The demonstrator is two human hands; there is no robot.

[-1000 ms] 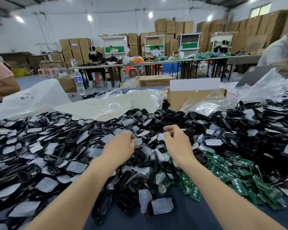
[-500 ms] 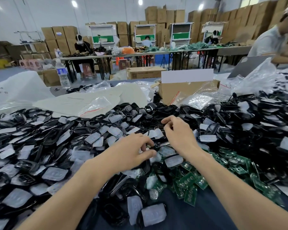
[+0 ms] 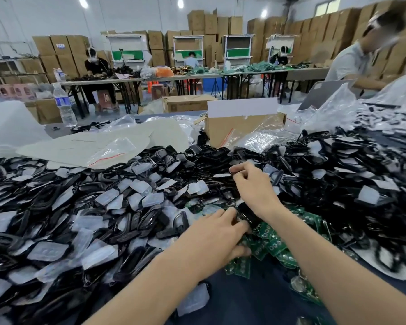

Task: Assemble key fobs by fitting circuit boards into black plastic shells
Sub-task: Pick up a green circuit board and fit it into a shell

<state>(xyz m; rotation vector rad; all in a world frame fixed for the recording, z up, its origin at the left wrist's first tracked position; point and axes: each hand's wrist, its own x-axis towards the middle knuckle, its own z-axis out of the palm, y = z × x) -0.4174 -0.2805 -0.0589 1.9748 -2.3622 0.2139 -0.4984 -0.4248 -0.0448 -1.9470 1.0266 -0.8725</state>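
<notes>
Your left hand curls into the circuit boards by the table's near edge, your right hand over the shell pile; what either grips is unclear.

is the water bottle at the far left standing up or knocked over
Upright: the water bottle stands on its base with its cap at the top.

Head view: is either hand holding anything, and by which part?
Cannot be told. The left hand touches a black shell at its near end, thumb on circuit boards; the right hand is curled, its contents hidden.
</notes>
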